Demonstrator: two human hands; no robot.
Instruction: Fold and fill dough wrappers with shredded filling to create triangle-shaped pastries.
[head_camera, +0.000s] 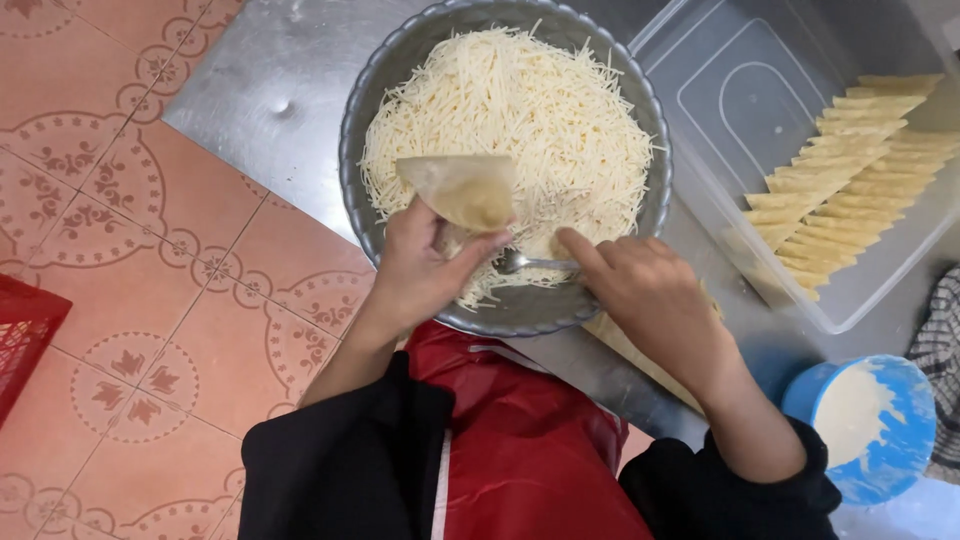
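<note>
My left hand (425, 268) holds a thin pastry sheet folded into a cone (462, 188) over a metal bowl (390, 70) full of shredded white cheese (520, 110). In my right hand (650, 295) is a metal spoon (520, 263), its bowl end lying in the cheese just below the cone. Both hands hover over the near rim of the bowl. A stack of flat pastry strips (640, 358) lies under my right wrist, mostly hidden.
A clear plastic box (730, 90) at the right holds several folded pastry triangles (850, 160) in rows. A blue cup of white paste (868, 420) stands at the lower right. The steel table (270, 80) ends above a tiled floor; a red basket (22, 335) sits at left.
</note>
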